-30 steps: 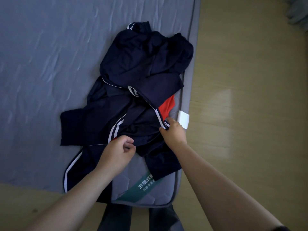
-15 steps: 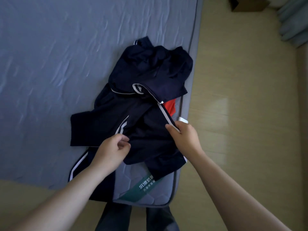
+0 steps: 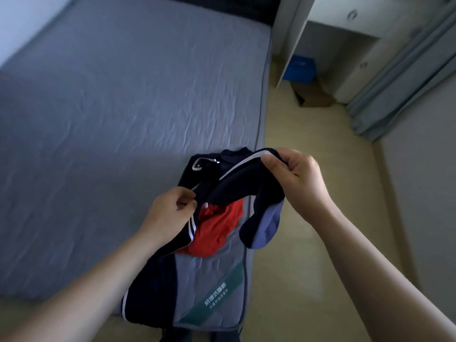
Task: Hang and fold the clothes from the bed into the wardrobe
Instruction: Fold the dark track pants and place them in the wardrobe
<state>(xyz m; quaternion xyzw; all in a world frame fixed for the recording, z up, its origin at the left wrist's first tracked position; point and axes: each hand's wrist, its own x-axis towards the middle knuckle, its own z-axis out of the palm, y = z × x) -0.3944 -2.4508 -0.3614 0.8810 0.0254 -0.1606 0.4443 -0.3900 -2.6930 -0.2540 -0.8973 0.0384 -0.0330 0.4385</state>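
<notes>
Garment in hand: a dark navy sports top of soft knit with white piping (image 3: 237,191), raised above the near corner of the grey-blue mattress (image 3: 123,119). It sags in a slack curve between the two grips. One hanging end shows a paler blue inner face. More navy cloth trails over the mattress edge by the left forearm; I cannot tell whether it is the same piece.

Left hand (image 3: 170,213): fingers curled, thumb and forefinger pinching a fold near a white stripe.
Right hand (image 3: 301,178): held higher, thumb and bent fingers nipping the white-piped edge.

Under the lifted top lies a crumpled red garment (image 3: 217,230), and beyond it a second heap of navy clothing with a white-trimmed collar (image 3: 204,165).

Handling, as a judgement: light, limp, no stiffness at all. It likely has a smooth synthetic face and may slide through a loose pinch. Not fragile. Best held at firm lines such as the piped hem, collar or shoulder seams, hands spread wide so it hangs flat.

The white wardrobe with its open door (image 3: 291,40) stands across the pale wooden floor (image 3: 308,243), well apart from the pile.
</notes>
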